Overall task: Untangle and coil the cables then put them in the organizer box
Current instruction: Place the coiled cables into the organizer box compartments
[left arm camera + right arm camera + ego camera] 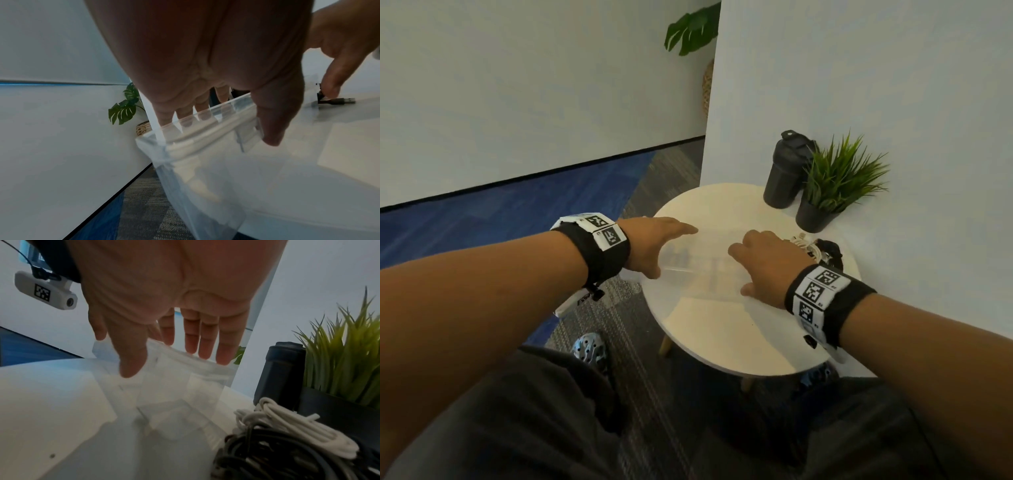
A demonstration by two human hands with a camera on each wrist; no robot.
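Clear plastic organizer box looked light, stiff, slick, so best taken by its end rims. Left hand pinched one rim; right hand lay opposite, fingers straight and apart.

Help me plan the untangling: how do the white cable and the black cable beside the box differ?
The white cable is folded into a tight bundle of parallel loops; the black cable lies in looser round coils. The white cable lies partly over the black cable, which spreads out beneath it. Both sit tangled together on the round table, right of the clear organizer box, not yet in it.
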